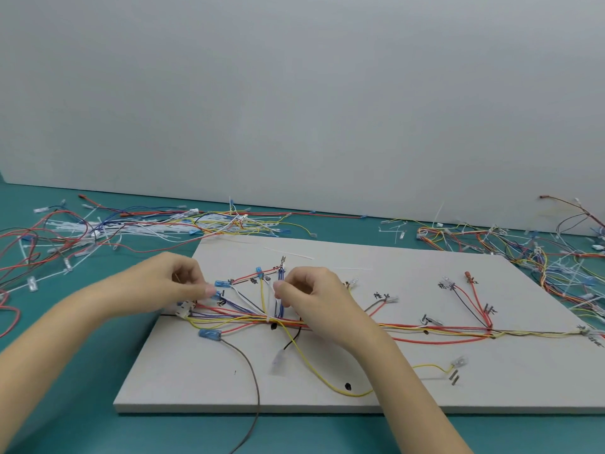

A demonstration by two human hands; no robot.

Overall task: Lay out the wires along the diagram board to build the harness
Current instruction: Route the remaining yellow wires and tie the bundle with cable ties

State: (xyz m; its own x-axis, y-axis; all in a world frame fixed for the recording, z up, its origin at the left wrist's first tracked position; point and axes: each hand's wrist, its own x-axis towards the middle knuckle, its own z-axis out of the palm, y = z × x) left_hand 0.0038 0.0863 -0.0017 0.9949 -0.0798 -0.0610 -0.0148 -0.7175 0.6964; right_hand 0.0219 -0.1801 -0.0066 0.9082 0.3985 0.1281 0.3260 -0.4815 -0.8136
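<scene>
A white diagram board [409,381] lies on the teal table, with black marks and labels drawn on it. A bundle of red, yellow, blue and white wires [425,329] runs along its middle from left to right, with branches fanning upward. My left hand [173,283] is at the bundle's left end, its fingertips pinching a blue connector [218,294]. My right hand [311,296] is just right of it, thumb and forefinger pinching a white wire [277,301] that rises from the bundle. A loose yellow wire [327,381] loops toward the board's front edge.
Heaps of loose wires and white cable ties lie on the table at the back left [98,231] and at the right [540,253]. A brown wire [255,388] trails off the board's front edge. A grey wall [294,93] stands behind the table.
</scene>
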